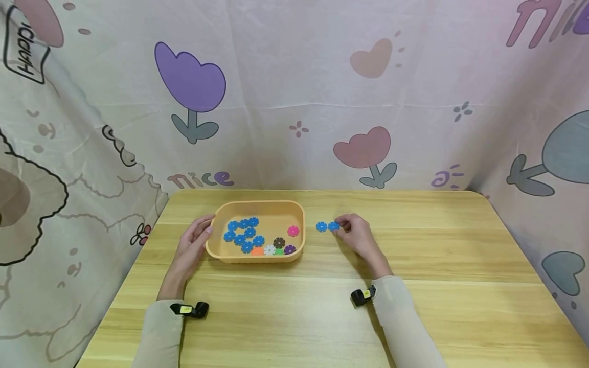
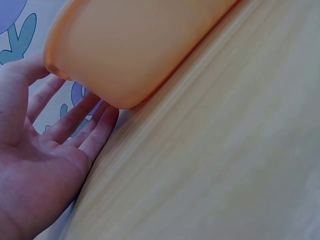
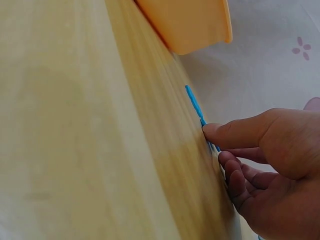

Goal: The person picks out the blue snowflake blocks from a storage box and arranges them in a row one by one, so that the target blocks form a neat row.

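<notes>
My right hand point(image 1: 361, 237) pinches a blue snowflake disc point(image 1: 333, 226) between thumb and fingers, just right of the bin. Another blue snowflake disc point(image 1: 321, 226) lies edge to edge with it on the left; whether they interlock I cannot tell. Edge-on, the pair looks like a thin blue strip point(image 3: 194, 101) in the right wrist view, close to the table top. With fingers extended, my left hand point(image 1: 190, 245) touches the left end of the yellow-orange plastic bin point(image 1: 255, 259). In the left wrist view its fingers point(image 2: 72, 120) reach the bin's outer wall; some tips are hidden.
Inside the bin, several blue discs point(image 1: 240, 240) gather at the left and middle. A pink disc point(image 1: 293, 231), a brown disc point(image 1: 278, 243), and white, orange, green and purple ones lie at its right side. Behind the wooden table point(image 1: 294, 312) hangs a printed curtain point(image 1: 276, 61).
</notes>
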Action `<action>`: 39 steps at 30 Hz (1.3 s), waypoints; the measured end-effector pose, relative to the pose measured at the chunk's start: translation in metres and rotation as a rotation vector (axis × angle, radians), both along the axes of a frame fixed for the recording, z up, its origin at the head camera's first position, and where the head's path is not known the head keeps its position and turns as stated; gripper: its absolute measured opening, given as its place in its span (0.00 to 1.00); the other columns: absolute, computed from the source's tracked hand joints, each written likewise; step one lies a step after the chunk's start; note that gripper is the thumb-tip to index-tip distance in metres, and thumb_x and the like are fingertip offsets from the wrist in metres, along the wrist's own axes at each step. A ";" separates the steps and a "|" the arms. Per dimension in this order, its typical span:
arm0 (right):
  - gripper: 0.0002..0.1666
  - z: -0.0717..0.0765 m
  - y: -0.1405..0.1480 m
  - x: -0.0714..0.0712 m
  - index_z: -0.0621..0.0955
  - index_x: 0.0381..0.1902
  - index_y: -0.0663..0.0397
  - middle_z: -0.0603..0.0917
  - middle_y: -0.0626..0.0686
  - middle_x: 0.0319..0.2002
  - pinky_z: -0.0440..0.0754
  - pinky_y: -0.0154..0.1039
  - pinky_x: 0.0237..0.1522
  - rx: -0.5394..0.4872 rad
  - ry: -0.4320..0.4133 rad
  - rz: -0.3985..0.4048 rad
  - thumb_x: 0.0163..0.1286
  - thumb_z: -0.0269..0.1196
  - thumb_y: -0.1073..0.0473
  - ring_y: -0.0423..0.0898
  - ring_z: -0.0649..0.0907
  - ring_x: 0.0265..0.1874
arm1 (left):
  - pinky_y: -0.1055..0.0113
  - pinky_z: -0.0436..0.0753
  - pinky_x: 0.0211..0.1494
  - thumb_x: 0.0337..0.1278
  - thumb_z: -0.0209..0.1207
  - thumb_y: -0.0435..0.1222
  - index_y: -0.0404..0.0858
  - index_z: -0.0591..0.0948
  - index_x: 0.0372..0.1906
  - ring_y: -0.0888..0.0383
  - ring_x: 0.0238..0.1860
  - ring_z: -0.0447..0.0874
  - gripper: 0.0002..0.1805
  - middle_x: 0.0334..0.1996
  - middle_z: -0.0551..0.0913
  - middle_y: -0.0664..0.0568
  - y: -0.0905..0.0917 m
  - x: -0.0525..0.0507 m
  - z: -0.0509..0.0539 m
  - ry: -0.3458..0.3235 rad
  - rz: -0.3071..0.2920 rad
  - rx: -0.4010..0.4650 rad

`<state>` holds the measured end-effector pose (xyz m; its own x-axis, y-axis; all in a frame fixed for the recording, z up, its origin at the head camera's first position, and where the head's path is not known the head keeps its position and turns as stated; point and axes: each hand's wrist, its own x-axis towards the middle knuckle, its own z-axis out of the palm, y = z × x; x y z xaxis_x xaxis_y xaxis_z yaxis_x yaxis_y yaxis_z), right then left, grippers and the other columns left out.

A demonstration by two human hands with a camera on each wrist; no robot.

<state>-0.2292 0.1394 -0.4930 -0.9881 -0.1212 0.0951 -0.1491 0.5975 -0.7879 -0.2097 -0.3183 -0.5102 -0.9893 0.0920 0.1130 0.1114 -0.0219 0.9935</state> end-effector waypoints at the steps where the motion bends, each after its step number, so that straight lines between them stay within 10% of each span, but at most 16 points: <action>1: 0.19 0.000 0.000 0.000 0.84 0.53 0.66 0.82 0.60 0.45 0.83 0.50 0.49 -0.002 -0.002 0.000 0.65 0.72 0.68 0.55 0.81 0.44 | 0.68 0.81 0.61 0.80 0.52 0.38 0.35 0.66 0.76 0.57 0.67 0.73 0.27 0.71 0.68 0.41 0.000 0.000 0.000 0.002 0.001 0.001; 18: 0.20 -0.002 0.003 0.000 0.83 0.55 0.66 0.84 0.59 0.43 0.85 0.46 0.48 -0.076 0.042 -0.009 0.65 0.72 0.68 0.52 0.82 0.42 | 0.69 0.81 0.61 0.80 0.51 0.36 0.33 0.65 0.75 0.60 0.65 0.74 0.26 0.69 0.71 0.47 -0.001 -0.004 -0.003 0.011 -0.013 0.019; 39: 0.17 0.054 -0.064 0.022 0.83 0.54 0.63 0.85 0.56 0.43 0.87 0.41 0.44 -0.231 0.191 0.168 0.68 0.69 0.69 0.47 0.84 0.40 | 0.71 0.82 0.59 0.81 0.50 0.36 0.34 0.65 0.76 0.62 0.64 0.75 0.26 0.66 0.72 0.53 -0.002 -0.002 -0.003 0.017 -0.017 0.005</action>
<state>-0.2071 0.0751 -0.4393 -0.9177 -0.2347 0.3206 -0.3885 0.3609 -0.8479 -0.2119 -0.3208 -0.5130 -0.9856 0.1078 0.1301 0.1277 -0.0293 0.9914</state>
